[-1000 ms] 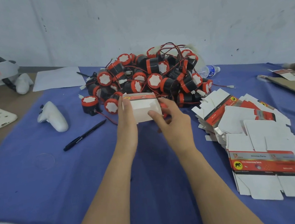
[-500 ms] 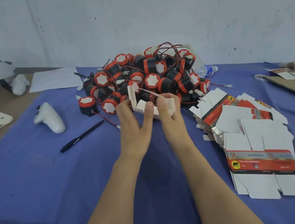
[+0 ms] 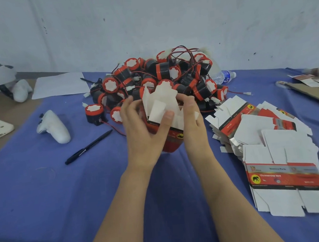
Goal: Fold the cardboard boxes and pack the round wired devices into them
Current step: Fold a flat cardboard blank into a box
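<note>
My left hand [image 3: 140,135] grips the box [image 3: 174,140] from its left side, thumb pressed on a white flap. My right hand [image 3: 193,124] curls round the right side. The box is held between them, red body down and white flaps standing open on top. I cannot tell if it touches the cloth [image 3: 43,195]. The devices [image 3: 161,74] are piled just behind it. Flat boxes [image 3: 278,146] lie fanned out to the right, and a pen [image 3: 88,147] and a controller [image 3: 55,126] lie to the left.

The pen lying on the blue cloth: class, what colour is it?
The slim pen is black all over; the head view shows it best.
</note>
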Tool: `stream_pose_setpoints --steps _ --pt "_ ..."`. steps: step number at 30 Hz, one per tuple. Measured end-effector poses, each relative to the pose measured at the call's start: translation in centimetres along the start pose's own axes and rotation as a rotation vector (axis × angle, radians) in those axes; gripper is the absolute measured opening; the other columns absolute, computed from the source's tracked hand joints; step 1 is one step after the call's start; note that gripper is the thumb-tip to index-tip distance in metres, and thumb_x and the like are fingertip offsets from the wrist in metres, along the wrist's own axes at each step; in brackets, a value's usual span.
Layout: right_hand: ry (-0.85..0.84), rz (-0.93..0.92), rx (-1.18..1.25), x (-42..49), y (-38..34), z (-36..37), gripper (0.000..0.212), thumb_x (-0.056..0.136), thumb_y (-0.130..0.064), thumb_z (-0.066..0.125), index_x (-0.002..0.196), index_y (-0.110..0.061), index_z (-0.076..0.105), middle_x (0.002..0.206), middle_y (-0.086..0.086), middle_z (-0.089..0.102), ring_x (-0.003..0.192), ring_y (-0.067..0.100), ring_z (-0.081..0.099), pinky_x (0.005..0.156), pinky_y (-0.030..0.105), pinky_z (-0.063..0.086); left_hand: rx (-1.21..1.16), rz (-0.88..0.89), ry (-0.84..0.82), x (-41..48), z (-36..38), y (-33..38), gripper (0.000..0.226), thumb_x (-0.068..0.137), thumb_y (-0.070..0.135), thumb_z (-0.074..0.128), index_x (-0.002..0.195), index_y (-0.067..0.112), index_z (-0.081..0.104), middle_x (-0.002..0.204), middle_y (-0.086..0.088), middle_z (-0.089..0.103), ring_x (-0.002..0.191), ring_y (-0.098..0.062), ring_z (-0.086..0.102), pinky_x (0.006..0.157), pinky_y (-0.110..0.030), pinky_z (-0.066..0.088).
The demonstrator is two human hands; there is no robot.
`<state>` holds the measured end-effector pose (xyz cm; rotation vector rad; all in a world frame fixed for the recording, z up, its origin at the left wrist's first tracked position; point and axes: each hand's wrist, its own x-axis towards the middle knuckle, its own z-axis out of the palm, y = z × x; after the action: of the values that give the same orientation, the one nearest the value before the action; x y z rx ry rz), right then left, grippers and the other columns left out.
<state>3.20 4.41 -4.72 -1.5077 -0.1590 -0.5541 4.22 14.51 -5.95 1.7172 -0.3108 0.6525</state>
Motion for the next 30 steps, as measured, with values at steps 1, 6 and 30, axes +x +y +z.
stream_pose_setpoints --steps 1,6,30 --pt "0.012 0.007 0.012 0.0 0.0 0.0 0.039 0.087 -0.059 0.031 0.109 -0.038 0.056 0.106 -0.015 0.063 0.092 -0.005 0.062 0.073 0.011 0.05 -0.061 -0.016 -0.04 -0.1 0.0 0.1 0.074 0.071 0.07 0.053 0.127 0.023 0.04 0.122 0.019 0.047 0.108 0.008 0.05 0.086 -0.01 0.045" --pt "0.144 0.091 0.068 0.6 0.4 -0.5 0.034 0.095 -0.06 0.031 0.103 -0.035 0.053 0.097 -0.013 0.062 0.079 -0.009 0.062 0.062 0.009 0.048 -0.096 -0.039 -0.096 -0.5 0.4 0.4 0.045 0.081 0.067 0.045 0.116 0.039 0.041 0.1 0.028 0.06 0.094 0.009 0.059 0.069 -0.011 0.05" --pt "-0.097 0.431 0.264 0.6 1.4 -0.4 0.052 0.088 0.005 0.039 0.129 -0.022 0.055 0.116 0.008 0.067 0.094 0.024 0.066 0.076 0.038 0.054 -0.221 -0.129 -0.153 0.0 0.0 0.2 0.039 0.101 0.035 0.036 0.14 0.039 0.039 0.136 0.023 0.045 0.125 0.006 0.043 0.095 -0.009 0.04"
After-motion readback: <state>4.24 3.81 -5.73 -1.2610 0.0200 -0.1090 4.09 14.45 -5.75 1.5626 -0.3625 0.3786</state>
